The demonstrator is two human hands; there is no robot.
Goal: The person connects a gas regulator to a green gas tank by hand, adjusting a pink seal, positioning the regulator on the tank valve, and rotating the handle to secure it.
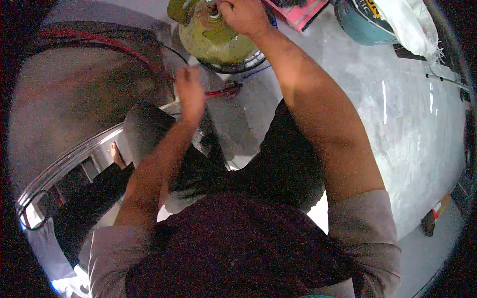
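An olive-green gas cylinder (218,44) stands upright at the top of the view, with a raised collar (180,11) around its valve. Reaching over its top, my right hand (246,17) has its fingers bent and closed at the valve (213,14); the view's upper edge cuts off part of that hand. My left hand (190,92) is raised left of the cylinder, smeared by motion, so its fingers cannot be read. Beside it runs a red hose (119,45). A red piece with a dark end (228,91) lies just right of that hand.
A dark panel with a shiny metal edge (84,144) fills the left and mirrors part of me. On the right are a teal bucket (365,30) with a white bag (410,25), a pink box (300,14) and a brush-like tool (431,221) on the pale floor (407,144).
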